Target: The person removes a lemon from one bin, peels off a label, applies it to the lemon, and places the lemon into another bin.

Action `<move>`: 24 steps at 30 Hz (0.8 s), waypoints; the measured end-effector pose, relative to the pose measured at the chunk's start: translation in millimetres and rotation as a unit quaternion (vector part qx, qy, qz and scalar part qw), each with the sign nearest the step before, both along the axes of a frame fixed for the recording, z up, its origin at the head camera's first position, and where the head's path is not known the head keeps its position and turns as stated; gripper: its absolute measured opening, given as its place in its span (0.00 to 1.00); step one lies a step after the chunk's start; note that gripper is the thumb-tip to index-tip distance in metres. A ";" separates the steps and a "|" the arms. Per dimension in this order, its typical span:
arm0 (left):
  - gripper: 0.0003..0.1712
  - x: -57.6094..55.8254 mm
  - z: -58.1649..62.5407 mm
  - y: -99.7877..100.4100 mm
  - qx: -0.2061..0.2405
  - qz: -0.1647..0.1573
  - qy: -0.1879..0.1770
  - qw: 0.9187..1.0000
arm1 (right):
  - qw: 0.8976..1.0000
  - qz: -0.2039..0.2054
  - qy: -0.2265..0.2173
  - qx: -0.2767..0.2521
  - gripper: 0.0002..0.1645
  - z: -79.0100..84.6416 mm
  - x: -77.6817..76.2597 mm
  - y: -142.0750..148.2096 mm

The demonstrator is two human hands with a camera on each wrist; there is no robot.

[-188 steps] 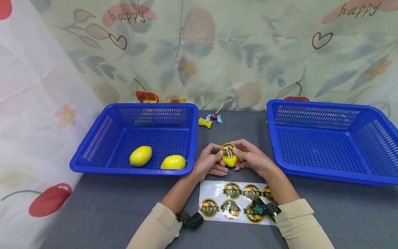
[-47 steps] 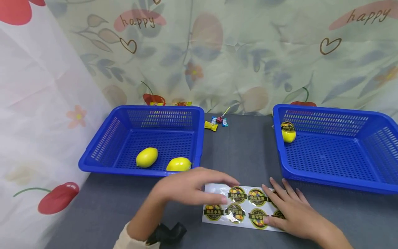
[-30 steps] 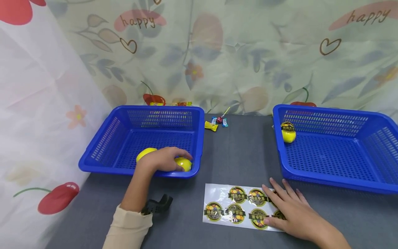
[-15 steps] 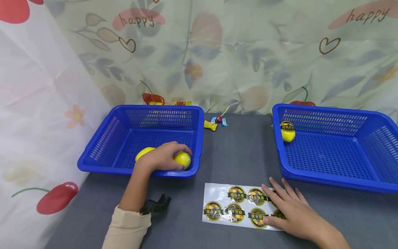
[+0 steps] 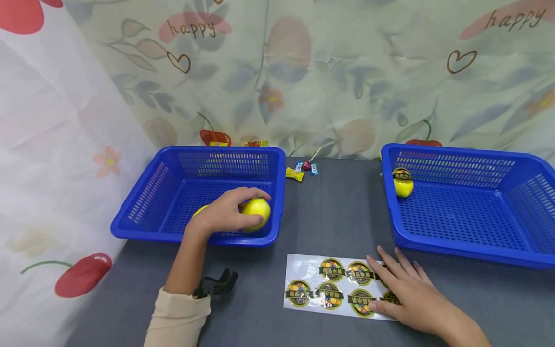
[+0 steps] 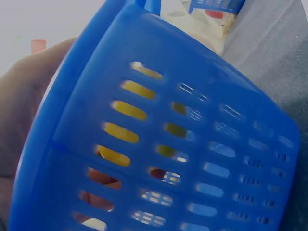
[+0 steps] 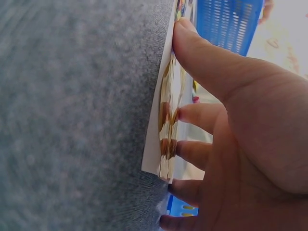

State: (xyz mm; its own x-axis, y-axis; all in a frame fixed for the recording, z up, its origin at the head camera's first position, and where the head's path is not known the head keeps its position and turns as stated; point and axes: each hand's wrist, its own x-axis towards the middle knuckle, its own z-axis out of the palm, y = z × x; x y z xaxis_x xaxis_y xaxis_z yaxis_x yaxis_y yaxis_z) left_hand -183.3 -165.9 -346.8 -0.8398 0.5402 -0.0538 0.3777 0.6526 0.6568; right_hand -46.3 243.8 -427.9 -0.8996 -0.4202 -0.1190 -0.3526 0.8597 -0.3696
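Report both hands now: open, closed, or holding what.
Left hand: grips a yellow lemon in the left blue basket.
Right hand: open, flat on the sticker sheet.

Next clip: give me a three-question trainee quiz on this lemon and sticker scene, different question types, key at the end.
1. True or false: the left hand grips a lemon inside the left basket.
2. Multiple choice: the right hand rests flat on
A. the right basket
B. the sticker sheet
C. the candies
3. Fill in: the stickered lemon lies in the ___ basket.

Key: 1 true; 2 B; 3 right.
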 end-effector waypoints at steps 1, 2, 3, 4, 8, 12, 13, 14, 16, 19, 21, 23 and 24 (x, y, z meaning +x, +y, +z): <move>0.27 -0.3 0.6 0.6 0.010 0.003 0.005 1.000 | 1.000 0.000 0.001 0.000 0.53 0.0 0.0 0.0; 0.27 -0.3 1.7 1.5 0.022 0.006 0.011 1.000 | 1.000 -0.001 0.001 0.000 0.53 0.1 0.0 0.0; 0.27 -0.4 2.8 2.5 0.032 0.007 0.021 0.999 | 1.000 -0.001 0.001 0.001 0.53 0.1 0.1 -0.1; 0.28 -0.4 4.0 3.9 0.043 0.011 0.033 0.998 | 1.000 -0.001 0.000 0.001 0.53 0.1 0.0 -0.2; 0.30 1.5 10.7 14.9 0.103 0.034 0.086 0.990 | 1.000 -0.002 0.000 0.002 0.53 0.1 0.2 -0.4; 0.28 6.7 17.3 36.7 0.150 0.060 0.129 0.978 | 1.000 -0.001 -0.001 0.001 0.53 0.2 -0.2 -0.6; 0.27 8.4 18.5 43.5 0.153 0.061 0.138 0.977 | 1.000 -0.001 -0.001 0.000 0.53 0.1 -0.3 -0.5; 0.26 10.2 19.4 50.5 0.154 0.060 0.145 0.976 | 1.000 -0.001 -0.001 0.000 0.53 0.0 -0.3 -0.4; 0.24 14.4 20.6 65.7 0.142 0.056 0.155 0.976 | 1.000 -0.001 -0.001 -0.001 0.53 -0.4 -0.3 -0.3; 0.25 21.4 20.4 91.5 0.102 0.054 0.168 0.979 | 1.000 -0.001 -0.002 -0.001 0.53 -0.6 -0.2 -0.3; 0.26 25.6 20.0 109.2 0.063 0.057 0.173 0.981 | 1.000 -0.001 0.000 -0.001 0.52 -0.7 0.0 -0.4; 0.26 29.7 18.6 126.2 0.018 0.061 0.175 0.982 | 1.000 -0.002 0.002 -0.001 0.52 -0.7 0.3 -0.4; 0.27 31.4 17.2 133.3 -0.006 0.061 0.172 0.983 | 1.000 -0.004 0.002 -0.001 0.52 -0.8 0.4 -0.3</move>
State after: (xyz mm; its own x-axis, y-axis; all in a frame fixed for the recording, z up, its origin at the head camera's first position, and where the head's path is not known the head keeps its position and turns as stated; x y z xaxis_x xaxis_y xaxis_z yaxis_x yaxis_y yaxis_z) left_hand -151.8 -32.6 -329.6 -0.8680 0.4351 0.2393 0.4945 0.7135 0.4964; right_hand -45.9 243.5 -428.7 -0.9031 -0.4141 -0.1138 -0.3482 0.8611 -0.3706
